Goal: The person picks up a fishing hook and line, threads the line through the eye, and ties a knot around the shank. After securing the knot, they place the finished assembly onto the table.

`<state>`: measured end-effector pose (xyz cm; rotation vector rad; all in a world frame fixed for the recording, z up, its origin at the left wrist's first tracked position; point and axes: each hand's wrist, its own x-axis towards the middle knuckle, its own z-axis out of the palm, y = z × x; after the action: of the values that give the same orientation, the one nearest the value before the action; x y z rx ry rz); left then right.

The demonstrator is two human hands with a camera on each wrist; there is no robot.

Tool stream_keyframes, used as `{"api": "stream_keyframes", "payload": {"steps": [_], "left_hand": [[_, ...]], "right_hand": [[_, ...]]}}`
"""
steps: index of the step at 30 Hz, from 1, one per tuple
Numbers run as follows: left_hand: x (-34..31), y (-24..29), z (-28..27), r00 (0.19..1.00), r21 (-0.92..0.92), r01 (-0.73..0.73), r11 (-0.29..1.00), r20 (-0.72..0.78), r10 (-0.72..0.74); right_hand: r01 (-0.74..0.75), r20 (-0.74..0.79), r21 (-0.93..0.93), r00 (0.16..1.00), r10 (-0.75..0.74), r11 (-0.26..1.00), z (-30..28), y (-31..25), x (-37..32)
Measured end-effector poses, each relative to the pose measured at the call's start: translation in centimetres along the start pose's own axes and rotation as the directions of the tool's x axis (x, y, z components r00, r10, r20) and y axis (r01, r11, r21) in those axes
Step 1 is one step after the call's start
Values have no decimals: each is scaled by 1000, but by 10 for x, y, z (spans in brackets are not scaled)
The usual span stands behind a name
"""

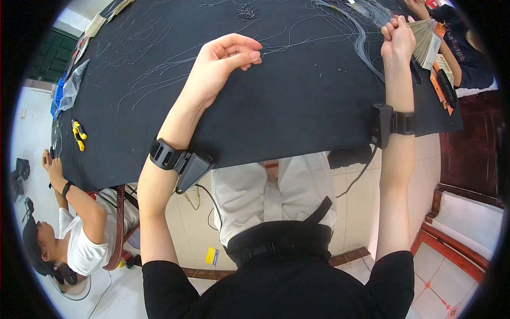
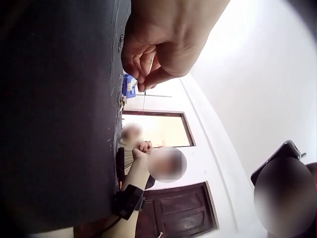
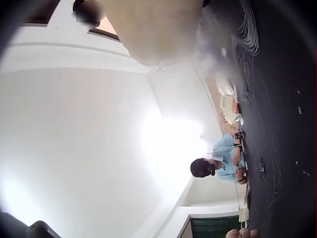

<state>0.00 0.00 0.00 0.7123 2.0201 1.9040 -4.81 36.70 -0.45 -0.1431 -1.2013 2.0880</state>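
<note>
Plainly, from the head view, the left hand (image 1: 226, 58) sits near 12 o'clock on the black tabletop (image 1: 297, 111), its thumb and fingertips pinched together on a single thread (image 1: 287, 45) that runs off toward 2 o'clock. The right hand (image 1: 398, 34), well apart at 1 o'clock, is curled into a fist that appears to clamp a bundle of threads (image 1: 361, 26), just beside a fanned stack of tags (image 1: 427, 40). More loose strands lie scattered toward 10 o'clock, and a yellow tool (image 1: 78, 135) rests at 9 o'clock near another seated person (image 1: 79, 234). From the left wrist view, the pinch is clear: the thumb closes against the curled fingers at 12 o'clock and a fine strand hangs from between them, close to the tabletop edge. The right wrist view shows only a blurred mass of the hand at 12 o'clock, so its grip cannot be told there; grey threads lie on the dark surface at 1 o'clock. To my judgement, the step goes best with the pinch right at the fingertips, only one strand in it, the pull low and slow along the surface, and the fist firm so the rest do not drag or tangle.
</note>
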Motion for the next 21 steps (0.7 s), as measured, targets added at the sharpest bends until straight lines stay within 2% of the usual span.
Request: {"api": "stream_keyframes", "payload": {"steps": [5, 8, 9, 11, 12, 15, 18, 21], "left_hand": [[0, -3, 1, 998, -15, -57, 998, 2, 57], [-4, 7, 11, 963, 244, -242, 939, -59, 263], [-6, 14, 11, 930, 415, -315, 854, -43, 364], [-11, 28, 11, 851, 701, -397, 593, 40, 523], [-8, 27, 9, 777, 677, -506, 535, 88, 623], [-10, 36, 9, 656, 742, -591, 315, 215, 724], [-16, 45, 0, 648, 777, -571, 265, 228, 726], [-28, 50, -19, 671, 836, -505, 214, 224, 707]], "right_hand": [[25, -75, -80, 997, -32, 996, 10, -6, -8], [21, -135, -72, 990, -31, 997, 9, -3, -11], [38, -139, -45, 989, -44, 998, 15, -5, -14], [59, -158, 0, 986, -58, 998, 21, -7, -24], [66, -176, -5, 982, -66, 998, 22, -8, -24], [97, -227, -44, 968, -105, 994, 22, -10, -25], [127, -276, -85, 950, -146, 988, 22, -7, -22], [97, -306, -94, 944, -122, 991, 18, -7, -20]]}}
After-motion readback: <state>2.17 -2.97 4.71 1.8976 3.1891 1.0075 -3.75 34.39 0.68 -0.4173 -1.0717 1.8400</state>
